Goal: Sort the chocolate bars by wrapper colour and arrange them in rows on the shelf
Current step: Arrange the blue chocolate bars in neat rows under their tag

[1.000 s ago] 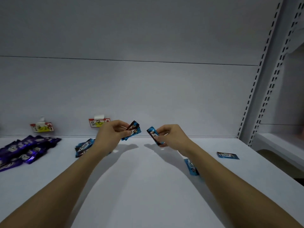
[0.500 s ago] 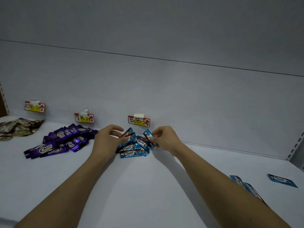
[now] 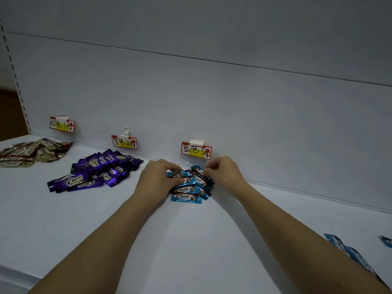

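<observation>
Chocolate bars are being gathered by wrapper colour along the back of the shelf (image 3: 191, 240). Going from the left, a gold pile (image 3: 29, 152) is being kept under the first label (image 3: 62, 124), then a loose purple pile (image 3: 95, 170) under the second label (image 3: 124, 141), neither yet laid out in rows. Under the third label (image 3: 196, 150) the blue pile (image 3: 191, 186) is being worked on: the left hand (image 3: 158, 180) is being pressed onto its left edge with curled fingers, while a blue wrapper at the top is being pinched by the right hand (image 3: 224, 174), so both grips are being closed on bars. At the far right, stray blue bars (image 3: 347, 250) are lying well apart, not yet collected. Sorting is judged mostly done; arranging is left.
</observation>
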Demonstrator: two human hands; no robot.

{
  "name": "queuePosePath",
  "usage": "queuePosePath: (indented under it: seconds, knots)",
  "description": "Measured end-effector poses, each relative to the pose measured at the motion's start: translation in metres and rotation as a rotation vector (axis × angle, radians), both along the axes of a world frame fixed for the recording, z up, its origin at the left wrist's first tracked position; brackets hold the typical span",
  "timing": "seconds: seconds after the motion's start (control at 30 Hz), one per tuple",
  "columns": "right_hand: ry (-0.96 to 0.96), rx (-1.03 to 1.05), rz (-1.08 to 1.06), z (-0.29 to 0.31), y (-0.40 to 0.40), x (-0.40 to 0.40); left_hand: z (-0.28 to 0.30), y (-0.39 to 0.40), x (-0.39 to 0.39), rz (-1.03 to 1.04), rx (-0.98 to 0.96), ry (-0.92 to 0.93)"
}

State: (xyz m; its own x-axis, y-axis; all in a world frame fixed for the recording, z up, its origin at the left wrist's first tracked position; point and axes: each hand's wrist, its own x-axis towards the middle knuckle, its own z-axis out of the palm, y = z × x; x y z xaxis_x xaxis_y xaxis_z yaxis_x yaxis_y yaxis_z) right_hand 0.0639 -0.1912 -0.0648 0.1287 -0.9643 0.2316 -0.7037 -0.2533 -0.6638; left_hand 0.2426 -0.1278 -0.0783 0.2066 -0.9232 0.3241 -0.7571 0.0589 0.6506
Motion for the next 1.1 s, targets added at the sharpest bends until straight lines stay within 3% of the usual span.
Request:
queuePosePath:
  seconds: [0.2,0.43,0.57,0.73,1.0,1.1]
  knots:
    - [0.012,-0.018,0.015,0.008,0.01,-0.012,-0.001,0.003,-0.002,0.02,-0.039,-0.052]
    - [0.342,-0.156,0.046,0.001,0.038,-0.039,0.0,0.016,-0.017,0.104,-0.118,-0.276]
    - [0.373,-0.161,0.05,0.005,0.062,-0.066,0.008,0.02,-0.041,0.031,-0.143,-0.418]
    - [0.336,-0.126,-0.001,0.014,0.084,-0.124,0.014,0.021,-0.1,-0.144,-0.162,-0.282]
    - [0.291,-0.047,-0.179,0.019,0.098,-0.248,0.009,0.014,-0.222,-0.498,0.028,-0.151]
    - [0.383,-0.006,-0.25,0.019,0.102,-0.304,0.012,0.01,-0.262,-0.634,0.077,-0.117]
